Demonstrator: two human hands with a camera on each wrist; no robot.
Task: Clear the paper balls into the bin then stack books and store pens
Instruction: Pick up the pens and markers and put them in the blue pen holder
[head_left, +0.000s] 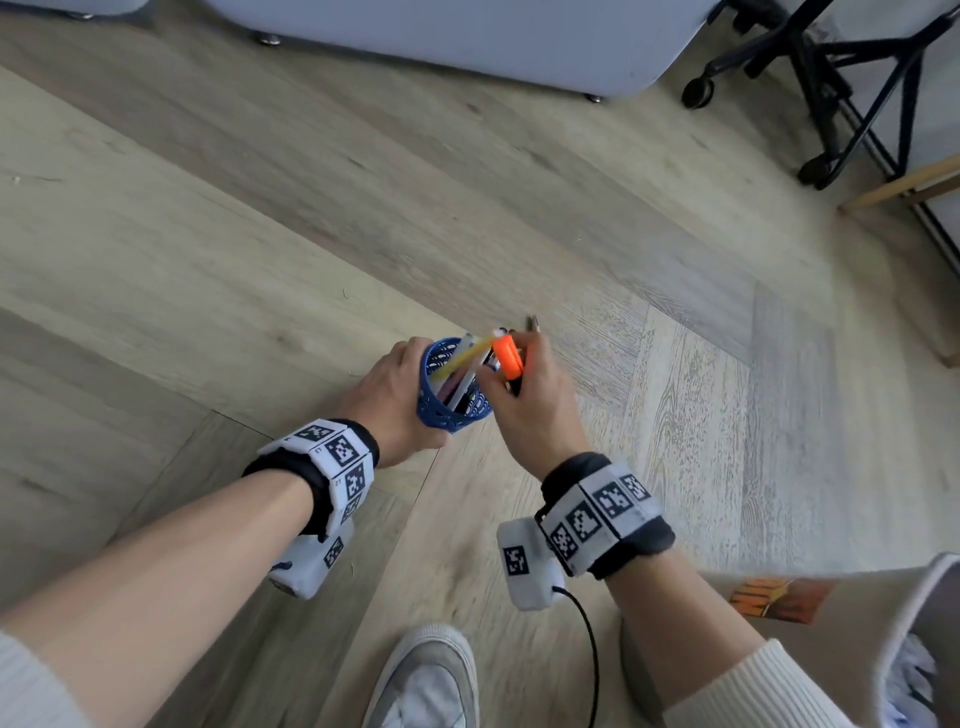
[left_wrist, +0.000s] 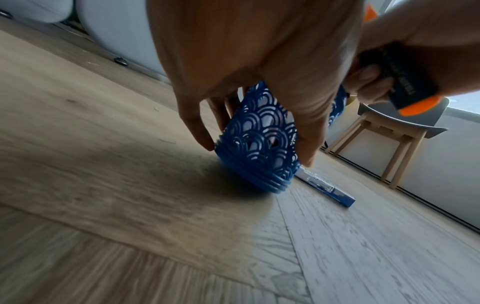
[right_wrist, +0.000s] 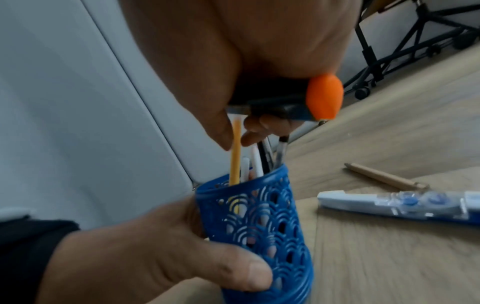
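Observation:
My left hand (head_left: 395, 395) grips a blue lattice pen holder (head_left: 452, 395) around its side, thumb (right_wrist: 233, 267) on the near wall. The holder (left_wrist: 259, 144) stands tilted with its base edge on the wooden floor. Several pens stick out of it, among them a yellow one (right_wrist: 236, 148). Right over the holder's mouth, my right hand (head_left: 519, 384) holds a black marker with an orange cap (head_left: 508, 356), and its fingertips touch the pen tops. A blue-and-white pen (right_wrist: 402, 203) and a wooden pen (right_wrist: 384, 176) lie on the floor beside the holder.
A bin (head_left: 883, 649) holding crumpled paper stands at the lower right, next to my shoe (head_left: 431, 680). A grey sofa base (head_left: 467, 41) runs along the back. An office chair base (head_left: 831, 93) and a wooden stool (left_wrist: 389, 133) stand to the right.

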